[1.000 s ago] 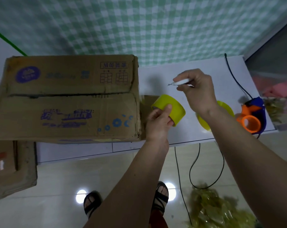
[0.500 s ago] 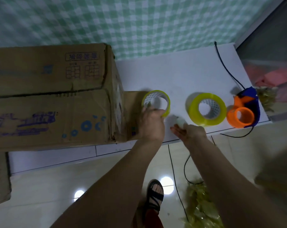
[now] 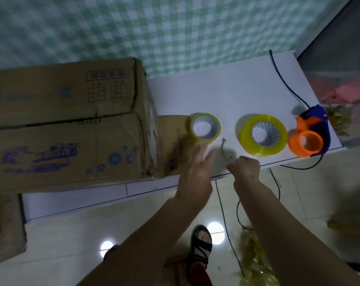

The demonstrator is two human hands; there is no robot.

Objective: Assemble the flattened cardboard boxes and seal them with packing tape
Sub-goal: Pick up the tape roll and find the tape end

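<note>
The left hand (image 3: pixel 197 168) is lying with its grip wide, fingers straight and blurred, fingertips reaching the near rim of the smaller tape roll (image 3: pixel 205 126) on the white table (image 3: pixel 226 96). The right hand (image 3: pixel 246 167) is curling its grip narrow at the table's near edge, just beside a small whitish cutter (image 3: pixel 226 150); whether it is pinching the cutter cannot be told. The bigger tape roll (image 3: pixel 263 135) is sitting to the right, near the orange dispenser (image 3: pixel 307 139). The cardboard box (image 3: pixel 67 124) is standing assembled at the left.
</note>
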